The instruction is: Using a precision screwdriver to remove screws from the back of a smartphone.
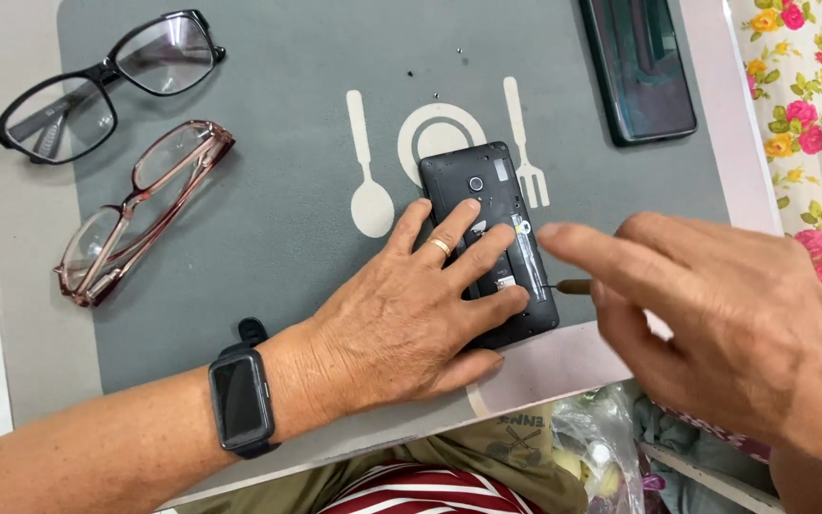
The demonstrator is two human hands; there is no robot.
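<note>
Two hands at work: left hand [411,309] lies flat w/ fingers spread, pinning the opened phone [489,243] on the grey mat [268,228]; right hand [715,324] pinches a thin screwdriver [571,286], tip at phone's edge.

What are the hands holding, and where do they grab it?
The left hand presses flat on the lower half of the opened phone. The right hand pinches a thin screwdriver by its handle, its tip at the phone's right edge.

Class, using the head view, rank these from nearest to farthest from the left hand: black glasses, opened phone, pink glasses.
1. Opened phone: under the left hand fingers.
2. Pink glasses: to its left.
3. Black glasses: far top-left corner.
</note>
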